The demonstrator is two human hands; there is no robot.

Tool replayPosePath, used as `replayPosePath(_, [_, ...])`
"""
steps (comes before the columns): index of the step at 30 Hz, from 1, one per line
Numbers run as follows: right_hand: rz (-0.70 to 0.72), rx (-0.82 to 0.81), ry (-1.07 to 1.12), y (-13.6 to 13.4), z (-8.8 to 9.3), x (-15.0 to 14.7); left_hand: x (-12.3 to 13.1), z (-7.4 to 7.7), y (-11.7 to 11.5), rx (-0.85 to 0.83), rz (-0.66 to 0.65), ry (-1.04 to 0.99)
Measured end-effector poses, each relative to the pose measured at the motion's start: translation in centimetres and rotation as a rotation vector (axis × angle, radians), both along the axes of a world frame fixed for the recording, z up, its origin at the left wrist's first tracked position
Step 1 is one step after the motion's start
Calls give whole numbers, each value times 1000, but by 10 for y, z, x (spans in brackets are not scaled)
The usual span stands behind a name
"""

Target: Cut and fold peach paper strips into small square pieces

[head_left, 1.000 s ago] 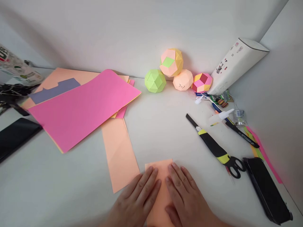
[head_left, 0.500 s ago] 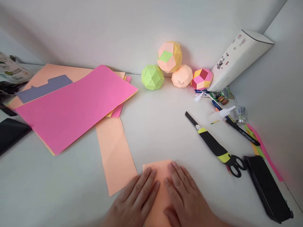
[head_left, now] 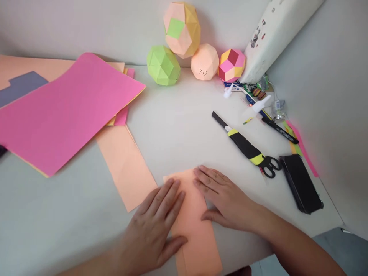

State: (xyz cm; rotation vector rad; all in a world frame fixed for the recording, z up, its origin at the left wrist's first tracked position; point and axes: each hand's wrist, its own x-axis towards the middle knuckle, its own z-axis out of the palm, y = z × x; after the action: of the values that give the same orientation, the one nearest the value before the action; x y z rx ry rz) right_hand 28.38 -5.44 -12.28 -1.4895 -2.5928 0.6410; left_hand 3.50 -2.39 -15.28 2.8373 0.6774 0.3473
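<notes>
A folded strip of peach paper (head_left: 195, 241) lies on the table in front of me, a lengthwise edge showing along its left side. My left hand (head_left: 155, 222) rests flat on its left part, fingers stretched forward and thumb spread onto the paper. On its far right edge lies my right hand (head_left: 221, 195), fingertips near the top corner and thumb apart. Both hands are open, pressing on the sheet. Just left of it is a second peach paper strip (head_left: 129, 168), its upper end under a stack topped by a pink sheet (head_left: 71, 115).
Scissors (head_left: 271, 166) and a black-and-yellow-green cutter (head_left: 244, 145) lie right of centre, beside a black case (head_left: 301, 184). Along the wall sit a green paper ball (head_left: 163, 65), other paper polyhedra and a white box (head_left: 276, 34). The table's edge shows at lower right.
The view has shifted, showing more of the near table and the whole strip. My right hand has turned, with its forearm now out to the right; both hands stay on the paper.
</notes>
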Motion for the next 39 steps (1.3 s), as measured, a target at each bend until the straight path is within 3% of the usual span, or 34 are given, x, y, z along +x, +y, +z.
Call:
replayPosePath(22, [9, -36, 25, -1, -2, 0, -2, -2, 2, 61, -59, 41])
replayPosePath(39, [-38, 37, -53, -11, 0, -5, 2, -1, 0, 40, -5, -3])
